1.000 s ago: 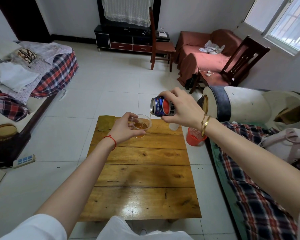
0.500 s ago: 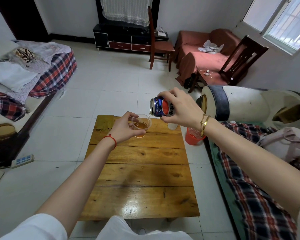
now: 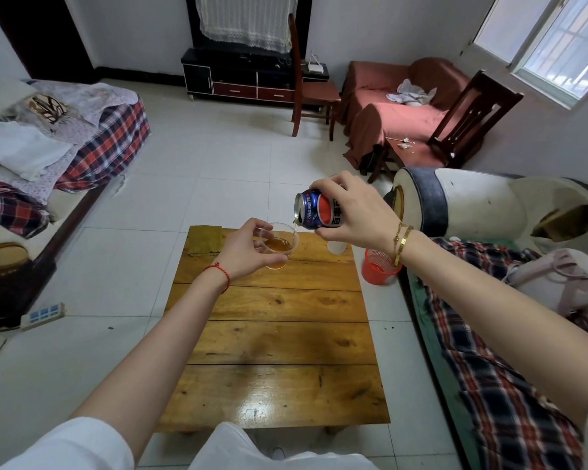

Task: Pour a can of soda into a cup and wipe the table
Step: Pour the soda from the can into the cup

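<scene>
A folded green cloth (image 3: 205, 239) lies on the far left corner of the wooden table (image 3: 279, 340), just beyond and to the left of the left hand's knuckles, where it waits for the wiping part. The left hand (image 3: 243, 251) holds the clear cup (image 3: 278, 244) lifted off the table, with thumb and fingers (image 3: 260, 225) curled and clamped around its left wall; amber soda sits low in it, perhaps a third full. To the right, the right hand (image 3: 353, 212) grips the can (image 3: 318, 210) from above, fingers closed on its body, and the can lies nearly flat with its mouth toward the cup. A thin stream falls from the mouth to just inside the cup's right rim. To pour well, I would keep the mouth close over that rim and tilt slowly, so foam has time to settle (soda froths fast), and hold the cup level. A small white cup (image 3: 336, 247) stands below the right hand's palm; it should be left alone.
</scene>
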A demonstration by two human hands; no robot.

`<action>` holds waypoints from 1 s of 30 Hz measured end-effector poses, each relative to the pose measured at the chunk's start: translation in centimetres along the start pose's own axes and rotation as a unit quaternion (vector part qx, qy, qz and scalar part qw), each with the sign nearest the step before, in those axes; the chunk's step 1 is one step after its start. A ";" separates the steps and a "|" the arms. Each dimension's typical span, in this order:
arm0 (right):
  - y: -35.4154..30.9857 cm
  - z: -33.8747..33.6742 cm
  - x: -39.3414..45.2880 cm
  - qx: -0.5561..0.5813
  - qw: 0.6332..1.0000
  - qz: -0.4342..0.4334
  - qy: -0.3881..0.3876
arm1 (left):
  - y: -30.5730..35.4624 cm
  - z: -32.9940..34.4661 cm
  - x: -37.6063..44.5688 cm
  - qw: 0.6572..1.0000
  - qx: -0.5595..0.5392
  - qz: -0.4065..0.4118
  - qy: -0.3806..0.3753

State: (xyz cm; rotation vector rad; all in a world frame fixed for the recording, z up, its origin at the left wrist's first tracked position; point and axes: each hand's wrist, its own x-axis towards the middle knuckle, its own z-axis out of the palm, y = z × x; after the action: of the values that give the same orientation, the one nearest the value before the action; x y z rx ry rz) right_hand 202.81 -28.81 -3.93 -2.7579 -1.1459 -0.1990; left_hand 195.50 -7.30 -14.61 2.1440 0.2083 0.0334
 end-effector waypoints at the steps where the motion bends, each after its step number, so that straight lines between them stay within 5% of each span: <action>1: 0.0 0.0 0.0 -0.001 1.000 0.000 0.000 | 0.0 0.0 0.0 1.000 0.000 0.001 0.000; 30: 0.5 -0.4 0.1 -0.008 1.000 -0.014 0.013 | 0.5 0.2 0.0 1.000 -0.014 0.006 0.002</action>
State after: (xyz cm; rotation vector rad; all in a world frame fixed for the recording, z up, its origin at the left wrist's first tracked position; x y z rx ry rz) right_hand 203.18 -29.13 -3.60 -2.7459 -1.1817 -0.2489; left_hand 195.54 -7.71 -14.32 2.1184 0.1965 0.0484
